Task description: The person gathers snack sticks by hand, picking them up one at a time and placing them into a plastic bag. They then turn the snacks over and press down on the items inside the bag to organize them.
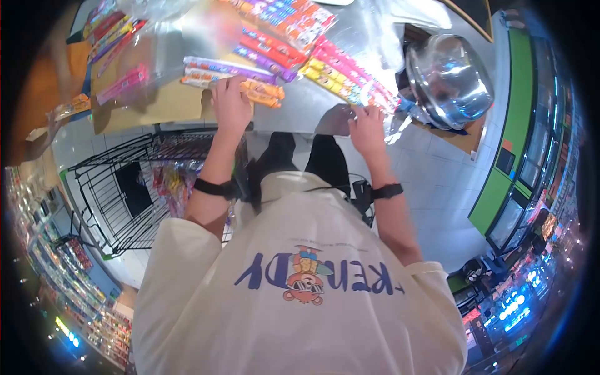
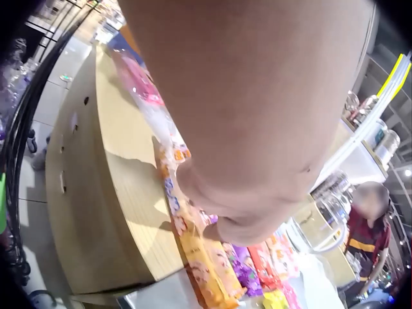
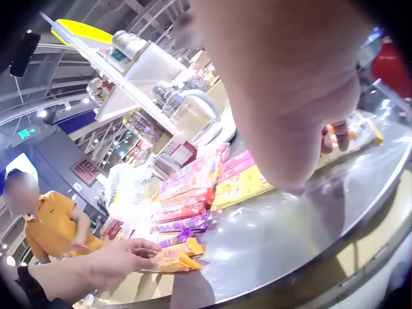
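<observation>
My left hand (image 1: 231,109) grips a pair of long, slim candy packets at the near edge of the counter; their orange wrapper ends (image 1: 264,94) stick out to the right of it. White and purple packets (image 1: 209,65) show at its left. My right hand (image 1: 367,130) pinches the near end of a slanting row of yellow candy packets (image 1: 328,81). Pink packets (image 1: 353,65) lie along that row's far side. In the right wrist view its curled fingertips (image 3: 341,134) sit at a white and orange wrapper end. Red packets (image 1: 269,47) lie between the hands, farther back.
A shiny metal bowl (image 1: 451,81) stands at the counter's right. Clear plastic bags with more packets (image 1: 125,84) lie at the left. Below the counter is a black wire cart (image 1: 119,187). A person in an orange shirt (image 3: 58,222) stands at the counter's left.
</observation>
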